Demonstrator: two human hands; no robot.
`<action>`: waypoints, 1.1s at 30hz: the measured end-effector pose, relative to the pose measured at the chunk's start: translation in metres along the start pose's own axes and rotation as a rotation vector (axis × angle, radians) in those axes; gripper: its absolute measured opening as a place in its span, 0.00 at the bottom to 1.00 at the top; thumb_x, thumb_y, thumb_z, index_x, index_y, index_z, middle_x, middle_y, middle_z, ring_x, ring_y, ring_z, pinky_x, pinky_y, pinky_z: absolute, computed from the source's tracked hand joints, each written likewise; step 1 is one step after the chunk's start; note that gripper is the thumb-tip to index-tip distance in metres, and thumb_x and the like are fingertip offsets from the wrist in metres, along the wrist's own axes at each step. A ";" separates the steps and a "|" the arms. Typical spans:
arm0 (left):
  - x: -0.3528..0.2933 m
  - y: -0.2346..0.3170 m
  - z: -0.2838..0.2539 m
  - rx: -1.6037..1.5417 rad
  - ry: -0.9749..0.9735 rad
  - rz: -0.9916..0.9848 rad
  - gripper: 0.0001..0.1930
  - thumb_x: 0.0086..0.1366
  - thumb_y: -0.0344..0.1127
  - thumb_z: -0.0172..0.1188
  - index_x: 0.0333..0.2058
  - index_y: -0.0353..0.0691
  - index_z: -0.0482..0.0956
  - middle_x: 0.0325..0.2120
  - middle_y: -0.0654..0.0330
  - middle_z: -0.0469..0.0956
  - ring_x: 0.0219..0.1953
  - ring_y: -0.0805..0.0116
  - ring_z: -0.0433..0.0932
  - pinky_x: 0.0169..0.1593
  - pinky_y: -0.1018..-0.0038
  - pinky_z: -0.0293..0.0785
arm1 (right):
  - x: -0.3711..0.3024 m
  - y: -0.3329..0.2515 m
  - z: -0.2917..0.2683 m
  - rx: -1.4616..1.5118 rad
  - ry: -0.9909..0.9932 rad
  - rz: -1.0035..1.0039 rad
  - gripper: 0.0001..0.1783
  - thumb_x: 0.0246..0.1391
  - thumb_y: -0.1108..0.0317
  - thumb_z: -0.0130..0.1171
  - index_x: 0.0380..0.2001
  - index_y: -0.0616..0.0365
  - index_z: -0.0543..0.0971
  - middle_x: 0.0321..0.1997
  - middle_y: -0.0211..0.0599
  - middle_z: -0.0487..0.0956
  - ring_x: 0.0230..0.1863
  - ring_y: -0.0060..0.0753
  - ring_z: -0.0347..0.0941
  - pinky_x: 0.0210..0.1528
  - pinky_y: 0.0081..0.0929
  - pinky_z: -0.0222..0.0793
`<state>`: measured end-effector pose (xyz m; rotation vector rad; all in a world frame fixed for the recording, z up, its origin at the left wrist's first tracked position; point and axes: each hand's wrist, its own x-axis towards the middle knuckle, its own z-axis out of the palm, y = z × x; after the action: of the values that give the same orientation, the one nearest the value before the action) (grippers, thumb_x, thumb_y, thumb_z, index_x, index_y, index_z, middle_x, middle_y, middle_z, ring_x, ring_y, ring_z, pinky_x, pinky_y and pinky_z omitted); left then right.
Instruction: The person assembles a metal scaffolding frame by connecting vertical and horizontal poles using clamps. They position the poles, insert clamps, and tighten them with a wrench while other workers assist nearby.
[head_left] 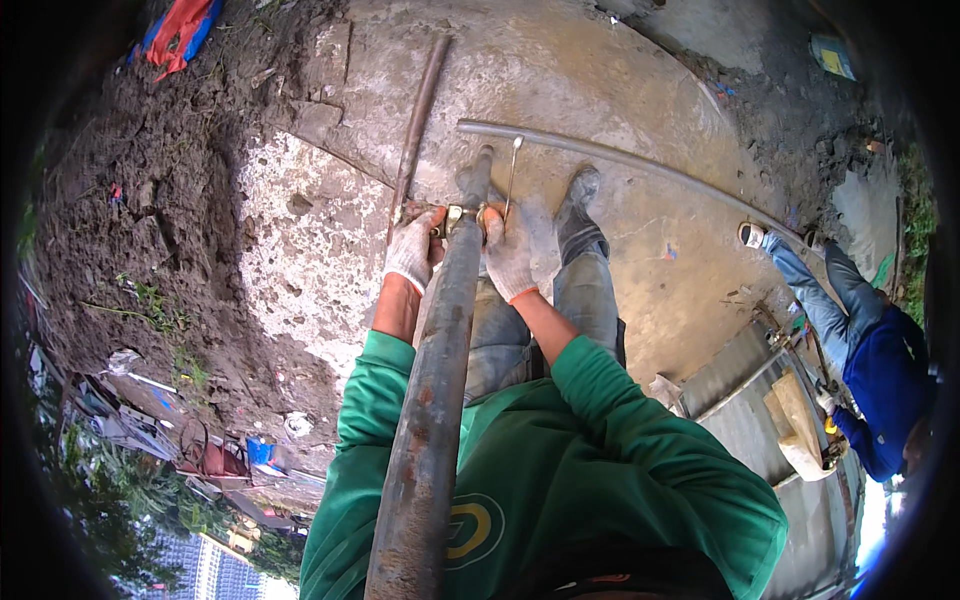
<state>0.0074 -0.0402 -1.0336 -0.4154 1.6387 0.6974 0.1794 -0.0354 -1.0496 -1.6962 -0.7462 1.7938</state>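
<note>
A long rusty steel pipe (440, 350) rises between my arms toward me. Around its lower part sits a metal pipe clamp (455, 217). My left hand (410, 248), in a white knit glove with orange fingertips, closes on the clamp's left side. On the other side, my right hand (508, 252), gloved alike, has its fingers bent against the clamp. A thin metal wrench (513, 172) sticks out of this hand, its shiny end pointing away from me. The fingertips are partly hidden behind the pipe and clamp.
On the concrete ground lie a brown pipe (420, 125) and a long grey pipe (640, 164). Muddy soil (160, 200) is at the left. Another person (880, 370) in blue works at the right, beside grey metal panels (735, 400).
</note>
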 end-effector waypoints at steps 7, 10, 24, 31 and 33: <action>0.016 -0.008 -0.005 -0.444 -0.097 -0.191 0.08 0.74 0.36 0.60 0.44 0.40 0.80 0.27 0.60 0.81 0.19 0.72 0.75 0.17 0.77 0.73 | -0.017 -0.035 0.003 -0.268 0.043 -0.175 0.15 0.75 0.56 0.54 0.48 0.58 0.76 0.37 0.27 0.77 0.30 0.18 0.72 0.28 0.20 0.72; 0.012 0.006 -0.007 -0.114 -0.021 -0.150 0.08 0.76 0.38 0.58 0.42 0.41 0.81 0.22 0.61 0.78 0.16 0.72 0.72 0.15 0.75 0.70 | -0.017 -0.045 0.004 -0.453 0.073 -0.294 0.14 0.76 0.56 0.54 0.48 0.57 0.76 0.36 0.26 0.77 0.30 0.17 0.71 0.28 0.19 0.71; 0.012 -0.059 -0.008 -0.095 0.133 0.417 0.12 0.71 0.39 0.66 0.49 0.43 0.85 0.42 0.62 0.85 0.41 0.67 0.83 0.47 0.65 0.81 | -0.008 -0.015 0.008 -0.161 0.111 -0.133 0.16 0.76 0.54 0.54 0.45 0.58 0.77 0.32 0.27 0.76 0.29 0.18 0.71 0.29 0.22 0.68; 0.000 -0.067 0.003 -0.118 0.039 0.291 0.10 0.70 0.37 0.69 0.45 0.40 0.83 0.37 0.63 0.83 0.38 0.72 0.80 0.42 0.70 0.79 | 0.002 0.017 0.000 -0.033 0.037 0.064 0.12 0.76 0.61 0.55 0.50 0.58 0.78 0.42 0.31 0.81 0.41 0.27 0.77 0.37 0.30 0.71; -0.002 -0.062 0.002 -0.084 0.045 0.284 0.11 0.69 0.37 0.70 0.44 0.39 0.82 0.36 0.64 0.82 0.37 0.74 0.80 0.41 0.71 0.78 | 0.000 0.009 -0.008 0.211 0.001 0.114 0.14 0.75 0.59 0.56 0.49 0.59 0.78 0.36 0.30 0.80 0.34 0.24 0.75 0.33 0.27 0.71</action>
<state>0.0481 -0.0853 -1.0447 -0.2614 1.7331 0.9781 0.1870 -0.0412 -1.0567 -1.6268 -0.4490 1.8762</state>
